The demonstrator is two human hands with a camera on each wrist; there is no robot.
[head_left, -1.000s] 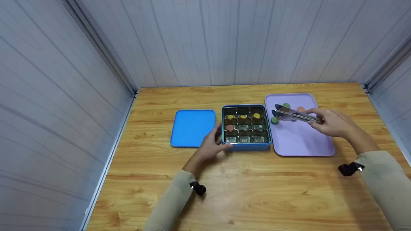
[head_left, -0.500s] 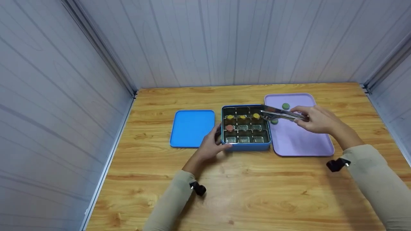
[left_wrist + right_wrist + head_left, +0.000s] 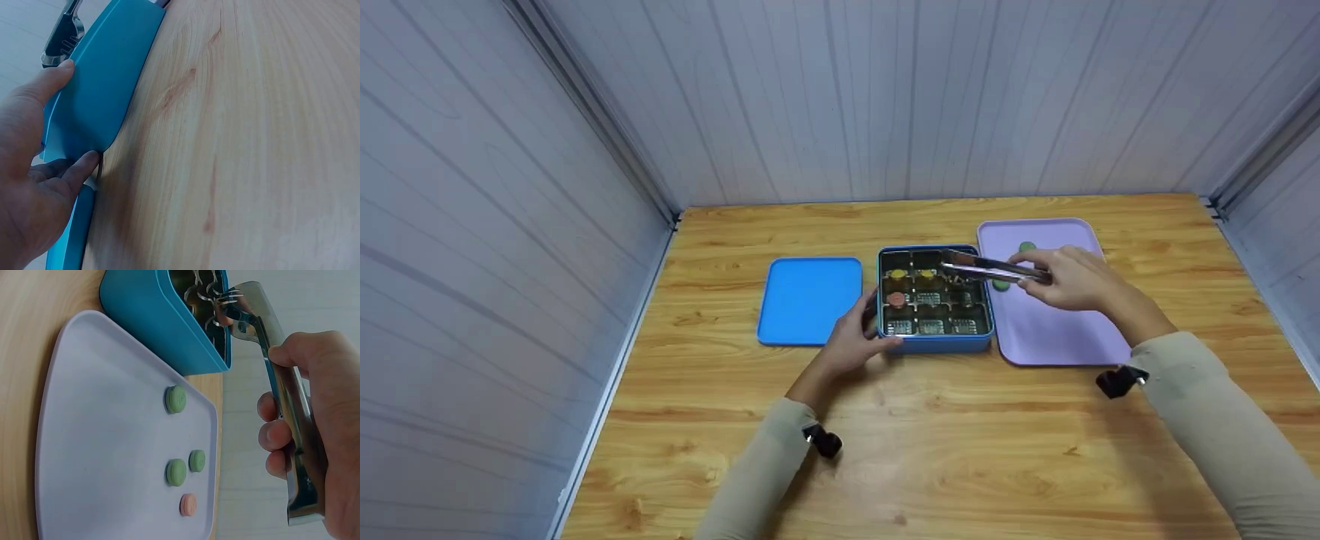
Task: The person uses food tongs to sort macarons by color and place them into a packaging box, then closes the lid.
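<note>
A blue tin (image 3: 934,343) with a compartment insert stands mid-table; two yellow rounds (image 3: 898,275) and a red round (image 3: 895,299) lie in it. My left hand (image 3: 870,330) grips its near left corner, thumb on the rim and fingers (image 3: 84,166) against the blue wall (image 3: 107,95). My right hand (image 3: 1039,274) holds metal tongs (image 3: 986,265), their tips over the tin's back right compartments. In the right wrist view the tongs (image 3: 270,354) reach over the tin (image 3: 157,315), and something reddish shows between the tips.
Right of the tin lies a lilac tray (image 3: 1057,337); the right wrist view shows three green rounds (image 3: 175,399) and a pink round (image 3: 188,504) on the tray (image 3: 101,439). The flat blue lid (image 3: 810,300) lies left of the tin. Grey panel walls close off three sides.
My right hand has carried the tongs leftward from above the lilac tray to above the tin. The left hand and the tin have not moved.
</note>
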